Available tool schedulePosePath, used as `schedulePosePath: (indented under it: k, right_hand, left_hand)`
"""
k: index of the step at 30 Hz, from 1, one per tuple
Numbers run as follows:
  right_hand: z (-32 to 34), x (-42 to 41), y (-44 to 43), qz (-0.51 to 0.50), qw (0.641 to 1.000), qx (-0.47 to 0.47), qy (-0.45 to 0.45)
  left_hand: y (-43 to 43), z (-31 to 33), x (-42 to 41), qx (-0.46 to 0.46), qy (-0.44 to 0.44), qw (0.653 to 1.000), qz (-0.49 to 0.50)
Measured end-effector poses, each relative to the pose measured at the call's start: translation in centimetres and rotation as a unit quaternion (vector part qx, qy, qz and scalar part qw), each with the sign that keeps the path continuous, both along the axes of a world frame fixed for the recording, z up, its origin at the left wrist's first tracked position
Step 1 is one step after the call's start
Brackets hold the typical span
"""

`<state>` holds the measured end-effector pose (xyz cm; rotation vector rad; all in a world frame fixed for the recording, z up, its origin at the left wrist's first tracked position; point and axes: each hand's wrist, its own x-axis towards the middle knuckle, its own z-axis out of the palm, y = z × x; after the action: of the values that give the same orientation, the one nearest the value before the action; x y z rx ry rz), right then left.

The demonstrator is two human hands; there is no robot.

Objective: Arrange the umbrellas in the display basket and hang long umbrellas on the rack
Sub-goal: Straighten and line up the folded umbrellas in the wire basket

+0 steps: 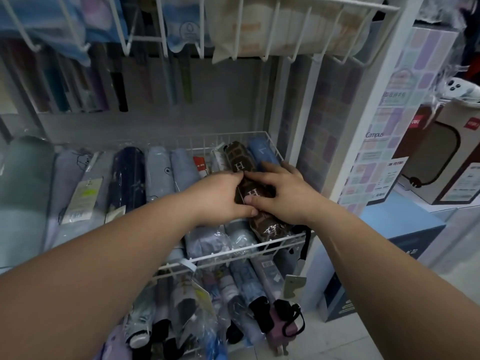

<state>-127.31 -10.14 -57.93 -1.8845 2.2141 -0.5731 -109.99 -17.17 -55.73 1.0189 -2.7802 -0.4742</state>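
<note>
Brightness: medium, an even and slightly cool indoor light.
Light source: no lamp is in view; the forearms (pixel 104 268) are lit evenly on top.
Shadows: soft; it is darker under the upper wire basket (pixel 259 27), where the long umbrellas (pixel 122 84) look dim.
Glare: small white reflections on the plastic sleeves (pixel 207 240).
Blur: the upper basket and the left edge are smeared; the brown umbrella (pixel 241 162) is sharper.
Distortion: wide-angle; the white post (pixel 376 113) leans, and the forearms look enlarged at the bottom corners.
</note>
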Motion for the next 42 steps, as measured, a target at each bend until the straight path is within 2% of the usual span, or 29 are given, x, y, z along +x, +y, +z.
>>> schedulePosePath:
  k: [4, 7, 11, 18, 21, 24, 26, 28, 30, 32, 34, 37, 42]
  right_hand:
    - [0.0, 0.4, 0.1, -0.008, 1.000, 0.011, 0.023]
    - [0.2, 0.6, 0.1, -0.017, 0.999, 0.022, 0.030]
    - [0.2, 0.6, 0.1, -0.021, 0.999, 0.033, 0.031]
    - [0.2, 1.6, 0.4, -0.036, 0.997, 0.039, 0.057]
    - [1.1, 2.3, 0.2, -0.047, 0.995, 0.052, 0.070]
    - [2.8, 3.4, -0.2, -0.057, 0.986, 0.080, 0.135]
    - [3.5, 4.4, -0.5, -0.065, 0.978, 0.086, 0.179]
    - [3.9, 5.7, -0.9, -0.071, 0.977, 0.053, 0.193]
    - [4.1, 7.7, -1.6, -0.043, 0.987, -0.029, 0.152]
    - [4.5, 10.6, -2.5, 0.016, 0.993, -0.088, 0.076]
    - [5.0, 14.2, -3.3, 0.072, 0.994, -0.081, 0.002]
    - [5.0, 19.7, -4.6, 0.133, 0.987, -0.064, -0.063]
    - [3.5, 25.8, -7.7, 0.149, 0.972, -0.059, -0.173]
  left_hand:
    - [0.2, 0.0, 2.9, -0.134, -0.088, 0.987, 0.033]
    - [0.5, 0.0, 4.3, -0.119, -0.135, 0.979, 0.092]
    - [0.5, 0.5, 4.4, -0.104, -0.150, 0.980, 0.080]
    - [0.4, 0.1, 4.5, -0.114, -0.143, 0.981, 0.066]
    - [0.9, 0.3, 5.2, -0.183, -0.090, 0.977, 0.061]
    - [1.7, 0.9, 6.9, -0.244, -0.041, 0.966, 0.072]
    - [1.9, 1.2, 8.9, -0.260, -0.030, 0.961, 0.091]
    - [1.7, 1.1, 11.8, -0.286, -0.038, 0.952, 0.107]
    - [1.3, 1.2, 15.0, -0.294, -0.035, 0.945, 0.139]
    - [1.0, 1.5, 17.9, -0.285, -0.017, 0.939, 0.194]
    - [0.7, 1.7, 20.1, -0.263, -0.010, 0.931, 0.252]
    - [0.7, 1.9, 22.1, -0.204, 0.007, 0.929, 0.309]
    - [1.2, 0.7, 24.1, -0.122, 0.080, 0.926, 0.349]
